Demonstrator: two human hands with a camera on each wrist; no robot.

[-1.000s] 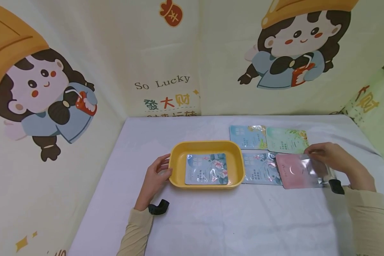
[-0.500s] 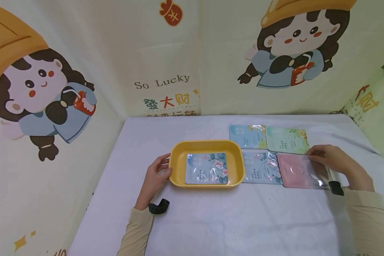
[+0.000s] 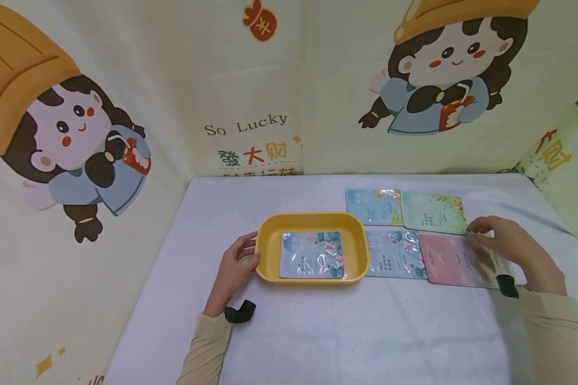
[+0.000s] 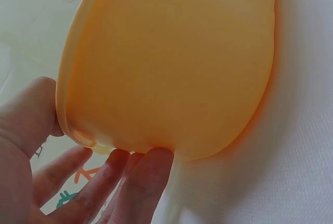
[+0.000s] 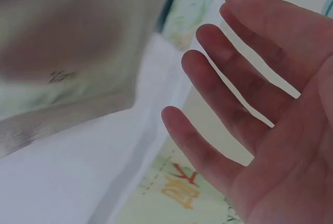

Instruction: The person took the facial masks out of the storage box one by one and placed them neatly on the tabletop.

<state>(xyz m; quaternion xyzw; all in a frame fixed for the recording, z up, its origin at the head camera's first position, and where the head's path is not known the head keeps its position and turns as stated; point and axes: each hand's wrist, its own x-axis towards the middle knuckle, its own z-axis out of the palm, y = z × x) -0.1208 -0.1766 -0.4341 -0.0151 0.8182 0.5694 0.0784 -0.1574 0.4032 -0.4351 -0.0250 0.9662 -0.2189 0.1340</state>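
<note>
My left hand [image 3: 233,270] touches the left end of a yellow tray [image 3: 265,267]. In the left wrist view, its mostly straight fingers [image 4: 143,182] rest against the tray's outer wall, and the thumb is at the rim. A blue floral face-mask sachet [image 3: 312,254] lies flat in the tray. My right hand [image 3: 510,240] hovers over the upper right of a pink-and-silver sachet [image 3: 445,259]. The right wrist view has its fingers spread, thumb and index tips close together with no sachet between them. A shiny, blurred sachet edge [image 5: 78,99] stands apart from those fingers.
Behind the pink one lie a light-blue sachet [image 3: 373,207] and a green sachet [image 3: 433,212]. Another blue floral sachet [image 3: 396,254] lies between the tray and the pink sachet. White cloth [image 3: 366,337] covers the table; a printed curtain [image 3: 337,144] hangs behind.
My right hand has let go of the pink sachet's upper edge and its fingertips have shifted slightly right. That sachet lies slightly further right and flatter. The left hand and tray stay put.
</note>
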